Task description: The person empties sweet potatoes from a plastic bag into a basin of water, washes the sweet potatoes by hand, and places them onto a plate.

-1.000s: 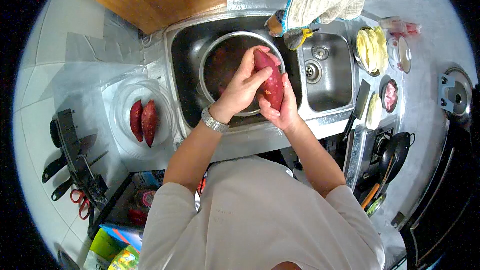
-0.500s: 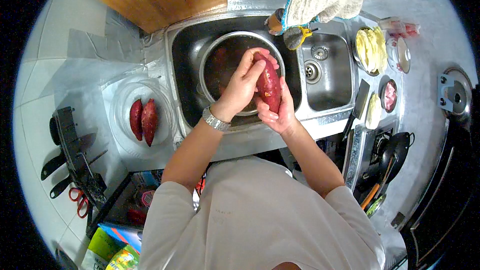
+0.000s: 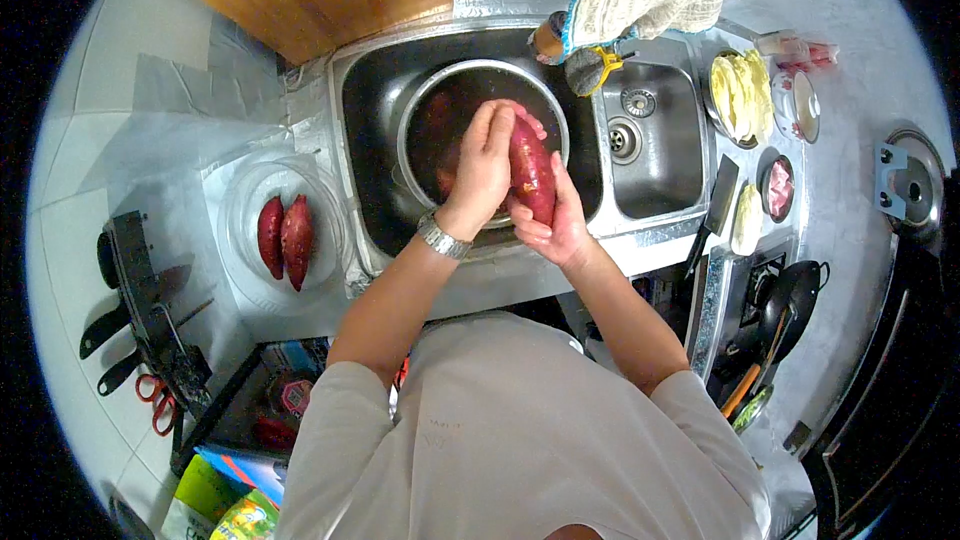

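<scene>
Over a round metal basin (image 3: 405,130) in the sink's larger bowl, both my hands hold one wet, red-skinned sweet potato (image 3: 532,172). My left hand (image 3: 485,165), with a metal watch on the wrist, wraps its upper left side. From below and the right, my right hand (image 3: 560,220) cups its lower end. Dark water fills the basin, and a reddish shape lies dimly in it to the left of my hands. To the left on the counter, two more sweet potatoes (image 3: 284,240) rest in a clear glass bowl (image 3: 240,270).
Right of the basin is a smaller sink bowl (image 3: 655,180), with a yellow-handled scrubber (image 3: 590,70) near its divider. A cleaver (image 3: 722,202), cabbage leaves (image 3: 740,100) and a plate of meat (image 3: 778,188) are further right. Knives hang in a rack (image 3: 150,290) at left.
My left hand has shifted its grip, with its fingers now laid together over the sweet potato's upper left side. The sweet potato has turned slightly, and my right hand has barely moved.
</scene>
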Demonstrator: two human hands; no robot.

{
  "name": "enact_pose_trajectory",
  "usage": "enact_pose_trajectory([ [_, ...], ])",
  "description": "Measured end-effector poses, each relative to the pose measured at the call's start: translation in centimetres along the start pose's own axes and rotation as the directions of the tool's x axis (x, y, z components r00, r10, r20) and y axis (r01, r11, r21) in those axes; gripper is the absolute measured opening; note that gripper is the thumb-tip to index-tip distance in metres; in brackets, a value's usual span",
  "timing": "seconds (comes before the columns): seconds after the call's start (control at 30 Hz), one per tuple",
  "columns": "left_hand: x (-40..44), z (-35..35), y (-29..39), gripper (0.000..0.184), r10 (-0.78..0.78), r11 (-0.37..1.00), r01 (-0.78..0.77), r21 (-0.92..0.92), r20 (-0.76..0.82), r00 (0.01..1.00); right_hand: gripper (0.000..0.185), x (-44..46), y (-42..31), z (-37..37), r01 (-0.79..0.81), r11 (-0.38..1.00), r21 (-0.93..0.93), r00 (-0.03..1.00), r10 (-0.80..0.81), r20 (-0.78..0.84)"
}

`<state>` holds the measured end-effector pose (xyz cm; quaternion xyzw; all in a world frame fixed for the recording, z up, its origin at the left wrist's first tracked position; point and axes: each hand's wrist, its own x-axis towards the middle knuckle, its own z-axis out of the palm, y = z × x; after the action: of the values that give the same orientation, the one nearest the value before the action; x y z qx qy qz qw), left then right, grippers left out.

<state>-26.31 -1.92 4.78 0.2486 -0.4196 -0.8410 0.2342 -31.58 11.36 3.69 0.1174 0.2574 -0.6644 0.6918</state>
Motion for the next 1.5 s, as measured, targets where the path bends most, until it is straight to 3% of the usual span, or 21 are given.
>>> enact_pose_trajectory([
  [0.1,0.6,-0.8,-0.4,0.020,-0.107,0.994,0.106,-0.020,-0.038,0.994,0.064,0.4,0.8,1.7,0.084,0.976,-0.200,0.963,-0.131,-0.237],
  [0.13,0.5,-0.9,-0.7,0.020,-0.106,0.994,0.105,-0.021,-0.037,0.994,0.064,0.3,0.7,1.3,0.084,0.976,-0.201,0.963,-0.132,-0.237],
  [0.23,0.1,-1.4,-0.7,0.017,-0.054,0.981,0.092,-0.170,0.213,0.976,0.067,-0.1,-0.1,0.1,0.066,0.990,-0.125,0.978,-0.089,-0.188],
  [0.27,0.0,-1.6,-0.7,0.017,-0.064,0.980,0.101,-0.168,0.215,0.975,0.067,-0.3,-0.2,-0.1,0.067,0.991,-0.117,0.977,-0.089,-0.194],
  [0.37,-0.1,-1.7,-0.4,0.034,-0.083,0.989,0.118,-0.092,0.318,0.944,0.068,-0.5,-0.7,0.4,0.029,0.992,-0.122,0.988,-0.048,-0.150],
  [0.57,0.3,-1.9,-1.1,0.023,-0.051,0.995,0.073,-0.070,0.268,0.962,0.069,-0.4,-0.9,-0.1,-0.018,0.998,-0.068,0.991,0.009,-0.133],
  [0.8,1.7,-2.4,-1.1,0.020,-0.155,0.980,0.166,-0.113,0.101,0.983,0.070,0.0,-0.9,0.1,-0.034,0.991,-0.131,0.981,0.008,-0.196],
  [0.9,1.8,-2.4,-1.0,0.019,-0.152,0.966,0.173,-0.194,0.117,0.981,0.070,0.3,-1.0,0.3,-0.036,0.986,-0.160,0.978,0.002,-0.207],
  [1.0,0.9,-1.4,-1.2,0.016,-0.134,0.987,0.139,-0.076,0.072,0.988,0.070,0.4,-1.4,0.3,-0.025,0.985,-0.169,0.975,-0.013,-0.220],
  [1.07,0.7,-1.6,-1.4,0.018,-0.142,0.984,0.155,-0.088,0.145,0.979,0.064,0.4,-1.5,0.0,-0.017,0.984,-0.180,0.977,-0.022,-0.213],
  [1.13,0.3,-1.3,-1.3,0.035,-0.033,0.999,0.027,0.031,0.217,0.976,0.060,0.5,-1.7,-0.2,-0.023,0.988,-0.154,0.978,-0.010,-0.210],
  [1.17,0.4,-1.6,-1.2,0.048,-0.053,0.997,0.037,0.064,0.266,0.962,0.059,0.5,-1.5,-0.2,-0.010,0.987,-0.162,0.968,-0.031,-0.248],
  [1.27,-0.1,-1.0,-1.2,0.045,-0.058,0.997,0.047,0.063,0.185,0.981,0.059,0.8,-1.3,-0.3,0.017,0.976,-0.217,0.947,-0.086,-0.311],
  [1.3,0.2,-1.0,-1.9,0.040,-0.043,0.994,0.034,0.104,0.091,0.995,0.059,1.2,-0.8,-0.7,0.029,0.910,-0.415,0.907,-0.198,-0.371],
  [1.33,0.2,-0.6,-2.4,0.025,-0.113,0.994,0.113,-0.003,-0.066,0.991,0.059,1.6,-0.1,-0.9,0.018,0.804,-0.594,0.858,-0.317,-0.404],
  [1.4,1.5,-0.8,-3.5,0.017,-0.219,0.973,0.193,-0.125,-0.250,0.943,0.056,2.3,1.5,0.0,0.067,0.629,-0.775,0.769,-0.527,-0.361],
  [1.43,2.2,-1.1,-4.1,0.025,-0.278,0.943,0.208,-0.260,-0.270,0.922,0.053,3.0,2.0,-1.7,0.037,0.442,-0.896,0.720,-0.634,-0.283],
  [1.5,3.6,-2.8,-5.4,0.031,-0.424,0.891,0.348,-0.293,-0.258,0.868,0.051,4.1,2.2,-3.7,-0.008,0.236,-0.972,0.675,-0.716,-0.179],
])
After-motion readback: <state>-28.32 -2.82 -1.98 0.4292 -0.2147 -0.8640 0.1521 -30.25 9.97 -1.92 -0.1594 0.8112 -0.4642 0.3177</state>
